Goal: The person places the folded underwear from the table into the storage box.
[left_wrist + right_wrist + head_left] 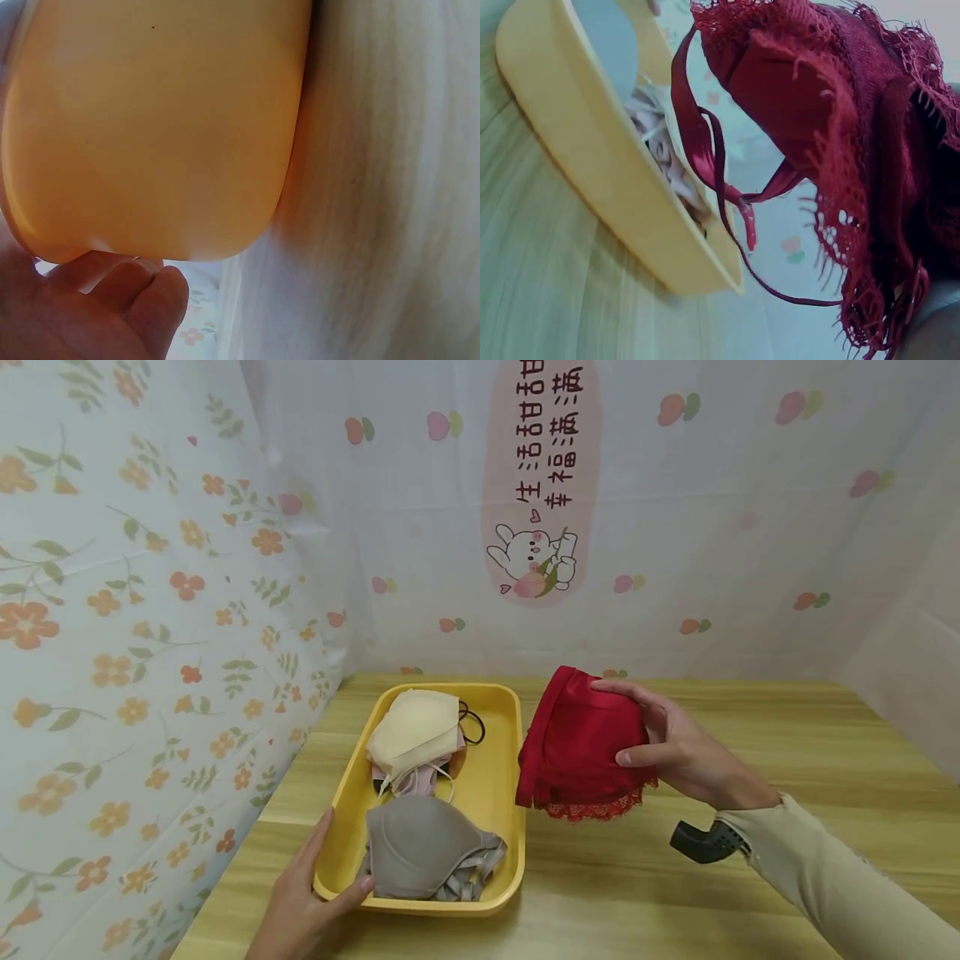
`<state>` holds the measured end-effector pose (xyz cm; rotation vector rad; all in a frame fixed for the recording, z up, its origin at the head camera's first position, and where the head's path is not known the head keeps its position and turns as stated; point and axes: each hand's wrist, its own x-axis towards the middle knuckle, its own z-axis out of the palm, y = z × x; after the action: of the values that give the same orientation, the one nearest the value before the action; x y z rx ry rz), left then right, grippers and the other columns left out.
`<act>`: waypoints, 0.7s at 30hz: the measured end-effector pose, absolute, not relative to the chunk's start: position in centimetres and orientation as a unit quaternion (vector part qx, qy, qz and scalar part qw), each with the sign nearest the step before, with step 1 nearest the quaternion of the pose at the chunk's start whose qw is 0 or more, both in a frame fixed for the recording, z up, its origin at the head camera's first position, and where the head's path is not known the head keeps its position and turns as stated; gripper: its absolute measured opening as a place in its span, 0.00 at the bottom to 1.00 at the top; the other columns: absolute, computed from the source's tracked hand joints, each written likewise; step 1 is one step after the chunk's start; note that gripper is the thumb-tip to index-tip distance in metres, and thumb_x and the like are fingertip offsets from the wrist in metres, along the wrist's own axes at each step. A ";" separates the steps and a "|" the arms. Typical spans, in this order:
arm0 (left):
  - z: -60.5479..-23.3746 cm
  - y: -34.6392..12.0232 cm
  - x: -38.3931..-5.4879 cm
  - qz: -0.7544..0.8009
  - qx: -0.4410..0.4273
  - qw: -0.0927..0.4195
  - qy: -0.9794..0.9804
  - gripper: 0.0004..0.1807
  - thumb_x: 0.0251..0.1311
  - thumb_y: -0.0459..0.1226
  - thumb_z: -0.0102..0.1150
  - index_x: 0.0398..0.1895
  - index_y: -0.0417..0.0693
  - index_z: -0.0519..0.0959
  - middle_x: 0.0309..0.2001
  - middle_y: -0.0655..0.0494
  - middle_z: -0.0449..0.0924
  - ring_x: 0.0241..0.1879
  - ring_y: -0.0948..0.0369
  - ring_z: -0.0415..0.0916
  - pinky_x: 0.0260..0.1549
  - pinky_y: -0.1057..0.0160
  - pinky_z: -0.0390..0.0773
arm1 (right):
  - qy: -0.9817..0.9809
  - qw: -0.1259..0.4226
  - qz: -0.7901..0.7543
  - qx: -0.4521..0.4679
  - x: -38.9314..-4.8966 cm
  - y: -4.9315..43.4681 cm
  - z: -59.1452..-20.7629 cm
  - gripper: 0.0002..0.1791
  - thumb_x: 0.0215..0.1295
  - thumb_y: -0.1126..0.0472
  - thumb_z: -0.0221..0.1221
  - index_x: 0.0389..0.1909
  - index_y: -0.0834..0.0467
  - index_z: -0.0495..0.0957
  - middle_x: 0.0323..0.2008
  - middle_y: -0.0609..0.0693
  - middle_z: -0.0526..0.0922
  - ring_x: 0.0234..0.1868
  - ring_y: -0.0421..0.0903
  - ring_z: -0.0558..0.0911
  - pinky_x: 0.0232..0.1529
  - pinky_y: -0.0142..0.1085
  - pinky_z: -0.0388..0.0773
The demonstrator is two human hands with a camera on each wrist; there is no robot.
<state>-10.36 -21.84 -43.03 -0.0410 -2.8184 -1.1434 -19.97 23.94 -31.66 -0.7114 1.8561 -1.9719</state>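
A red bra (585, 743) with a lace edge is folded cup to cup in my right hand (678, 747), thumb on its near face and fingers over the top. It is held up just right of a yellow plastic bin (517, 827). Its thin straps (705, 142) dangle in the right wrist view. My left hand (303, 885) grips the bin's near left corner, the thumb over the rim and the other fingers along the outer wall. Inside the bin, a grey bra (423, 847) lies at the near end and a cream bra (412, 731) at the far end.
Pinkish fabric (416, 781) and thin white straps show between the two bras in the bin. A black loop (472, 727) lies beside the cream one. The bin stands on a wood-grain table (750, 718), with printed curtains (420, 527) behind and at the sides.
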 end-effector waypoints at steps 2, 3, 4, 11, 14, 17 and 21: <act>-43.0 -21.8 -10.4 -0.376 -0.010 0.044 -0.926 0.58 0.55 0.52 0.71 0.82 0.47 0.46 0.77 0.34 0.55 0.71 0.32 0.62 0.63 0.33 0.71 | 0.650 0.175 -0.695 -0.253 -20.3 23.0 -31.8 0.43 0.63 0.76 0.57 0.77 0.52 0.55 0.66 0.53 0.70 0.63 0.52 0.76 0.54 0.52 0.85; -43.0 -21.8 -10.4 -0.377 -0.009 0.042 -0.925 0.58 0.55 0.52 0.71 0.82 0.47 0.46 0.78 0.34 0.55 0.71 0.32 0.62 0.63 0.33 0.71 | 0.649 0.178 -0.696 -0.252 -20.4 22.6 -31.8 0.43 0.62 0.76 0.57 0.77 0.52 0.55 0.66 0.53 0.70 0.63 0.53 0.76 0.54 0.53 0.85; -42.9 -21.8 -10.3 -0.379 -0.008 0.040 -0.925 0.59 0.55 0.52 0.71 0.82 0.48 0.46 0.78 0.34 0.54 0.72 0.32 0.61 0.63 0.32 0.71 | 0.647 0.182 -0.696 -0.252 -20.5 22.0 -31.9 0.44 0.62 0.76 0.58 0.77 0.52 0.55 0.66 0.54 0.70 0.63 0.53 0.76 0.54 0.53 0.84; -42.8 -21.8 -10.3 -0.380 -0.006 0.041 -0.924 0.59 0.54 0.51 0.72 0.82 0.47 0.45 0.78 0.34 0.53 0.72 0.32 0.60 0.64 0.32 0.70 | 0.644 0.208 -0.695 -0.243 -20.9 17.8 -32.6 0.45 0.57 0.76 0.62 0.75 0.52 0.58 0.68 0.57 0.67 0.64 0.57 0.75 0.54 0.56 0.83; -42.9 -21.8 -10.3 -0.375 -0.005 0.043 -0.926 0.59 0.54 0.52 0.72 0.82 0.46 0.46 0.78 0.34 0.54 0.71 0.32 0.62 0.64 0.33 0.70 | 0.640 0.216 -0.696 -0.241 -20.9 16.1 -33.0 0.46 0.57 0.76 0.63 0.75 0.52 0.58 0.69 0.59 0.66 0.65 0.57 0.74 0.55 0.56 0.84; -42.9 -21.8 -10.3 -0.372 -0.001 0.039 -0.928 0.60 0.53 0.52 0.72 0.82 0.46 0.46 0.78 0.34 0.54 0.70 0.34 0.64 0.64 0.35 0.72 | 0.634 0.225 -0.700 -0.239 -20.8 14.7 -33.6 0.46 0.56 0.75 0.63 0.75 0.51 0.58 0.69 0.59 0.66 0.65 0.56 0.74 0.55 0.54 0.84; -42.9 -21.8 -10.3 -0.373 0.001 0.036 -0.927 0.59 0.54 0.52 0.71 0.82 0.47 0.45 0.78 0.35 0.54 0.70 0.35 0.65 0.64 0.35 0.72 | 0.624 0.236 -0.707 -0.234 -20.7 12.9 -34.3 0.46 0.57 0.76 0.63 0.76 0.49 0.59 0.69 0.58 0.68 0.65 0.54 0.74 0.55 0.53 0.84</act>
<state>-10.32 -21.76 -42.85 0.0039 -2.8478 -1.1446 -20.70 12.94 -34.27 -0.6419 1.7108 -1.9401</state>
